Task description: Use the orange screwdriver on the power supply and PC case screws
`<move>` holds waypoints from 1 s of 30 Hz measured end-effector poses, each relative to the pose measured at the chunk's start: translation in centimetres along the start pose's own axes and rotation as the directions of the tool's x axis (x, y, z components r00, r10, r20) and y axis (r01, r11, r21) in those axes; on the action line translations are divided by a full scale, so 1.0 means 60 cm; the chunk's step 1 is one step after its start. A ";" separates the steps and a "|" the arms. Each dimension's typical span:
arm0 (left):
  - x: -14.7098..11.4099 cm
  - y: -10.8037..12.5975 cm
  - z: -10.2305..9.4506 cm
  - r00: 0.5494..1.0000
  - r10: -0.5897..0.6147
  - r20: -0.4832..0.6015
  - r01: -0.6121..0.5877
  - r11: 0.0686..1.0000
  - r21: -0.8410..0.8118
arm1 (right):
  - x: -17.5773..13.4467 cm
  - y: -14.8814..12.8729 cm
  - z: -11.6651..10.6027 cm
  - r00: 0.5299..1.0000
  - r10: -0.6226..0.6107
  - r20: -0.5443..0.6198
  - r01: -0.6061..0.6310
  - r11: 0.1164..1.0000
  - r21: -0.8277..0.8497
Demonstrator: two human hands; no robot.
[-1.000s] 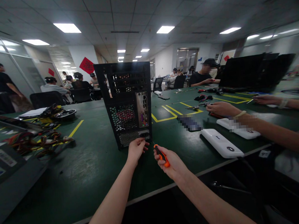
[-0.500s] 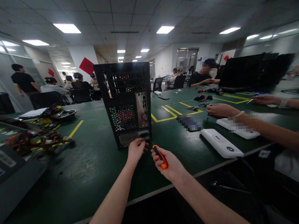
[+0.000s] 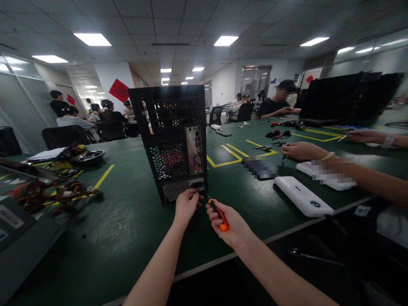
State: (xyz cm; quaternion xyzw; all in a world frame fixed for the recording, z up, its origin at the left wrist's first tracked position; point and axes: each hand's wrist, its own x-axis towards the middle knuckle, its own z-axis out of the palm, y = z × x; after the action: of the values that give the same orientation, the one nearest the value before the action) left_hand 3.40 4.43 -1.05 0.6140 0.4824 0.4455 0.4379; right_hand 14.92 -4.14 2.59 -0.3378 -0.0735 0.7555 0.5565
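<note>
A black computer case (image 3: 146, 143) stands upright on the green table, its rear panel with ports and vent grilles towards me. My right hand (image 3: 229, 221) is wrapped round the orange and black handle of a screwdriver (image 3: 223, 220). The thin shaft points up and away at the lower right corner of the rear panel; whether its tip meets a screw I cannot tell. My left hand (image 3: 187, 205) is at the bottom of that panel, just below the power socket (image 3: 197, 185). Its fingers are bent and drawn together; anything between them is hidden.
On the left lie a grey metal box (image 3: 22, 249) and a bundle of coloured cables (image 3: 53, 189). At right are white power banks (image 3: 303, 195), a blurred dark phone (image 3: 259, 168) and a co-worker's hand (image 3: 303, 151). Black computer cases (image 3: 343, 99) stand farther back.
Both hands and the screwdriver stay almost in place at the case. In the background at left, a standing person has moved to the right, behind the seated people.
</note>
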 end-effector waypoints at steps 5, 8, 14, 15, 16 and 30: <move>0.001 -0.003 -0.002 1.000 -0.002 0.007 0.002 1.000 0.029 | 0.000 0.002 -0.004 1.000 -0.028 0.002 0.028 0.999 -0.026; 0.003 -0.007 -0.002 1.000 0.009 0.005 -0.010 0.998 0.065 | 0.001 -0.001 -0.006 0.996 -0.083 -0.022 0.082 0.996 -0.036; 0.004 -0.008 -0.002 0.999 0.038 -0.012 -0.036 0.991 0.129 | 0.004 -0.002 -0.010 0.998 -0.054 -0.037 0.052 0.997 -0.060; 0.003 -0.008 -0.002 0.999 0.040 -0.016 -0.038 0.989 0.142 | 0.004 -0.001 -0.009 0.998 -0.043 -0.034 0.041 0.997 -0.071; 0.003 -0.007 -0.003 0.999 0.043 -0.020 -0.039 0.987 0.153 | 0.004 0.000 -0.008 0.999 -0.039 -0.033 0.037 0.996 -0.083; 0.007 -0.015 -0.006 0.996 0.083 -0.013 -0.077 0.970 0.231 | -0.014 -0.001 -0.026 0.607 -0.691 0.393 0.555 0.014 -0.832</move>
State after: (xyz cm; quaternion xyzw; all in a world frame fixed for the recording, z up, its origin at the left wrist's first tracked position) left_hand 2.91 5.01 -1.80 0.6744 0.5106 0.4110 0.3400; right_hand 16.02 -5.30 1.81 -0.5590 -0.5799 0.2305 0.5460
